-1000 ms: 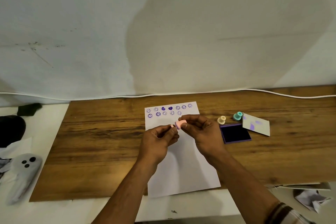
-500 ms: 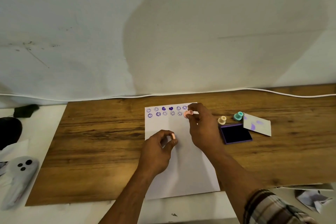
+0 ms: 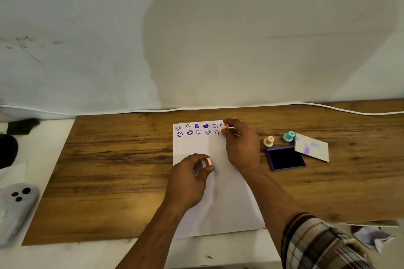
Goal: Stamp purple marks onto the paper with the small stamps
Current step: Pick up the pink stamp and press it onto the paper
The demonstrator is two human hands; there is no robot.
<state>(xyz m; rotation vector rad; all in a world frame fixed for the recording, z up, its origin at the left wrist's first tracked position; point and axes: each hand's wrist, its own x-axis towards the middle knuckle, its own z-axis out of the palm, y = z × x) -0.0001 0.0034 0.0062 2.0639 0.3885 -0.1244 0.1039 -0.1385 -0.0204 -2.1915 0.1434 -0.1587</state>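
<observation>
1. Head view: a white sheet of paper lies on a wooden board, its near edge hanging over the board's front.
2. Two rows of purple marks, smiley faces and two hearts, run along the paper's far edge.
3. The right hand pinches a small pink stamp between thumb and fingertips, and holds it down at the right end of the lower row, at the paper's far right corner.
4. The left hand rests on the paper's middle, thumb and forefinger closed on a small pink cap.
5. Right of the paper, an open purple ink pad lies on the board, its lid just beside it.
6. A cream stamp and a teal stamp stand just behind the pad.
7. A white cable runs along the board's far edge.
</observation>
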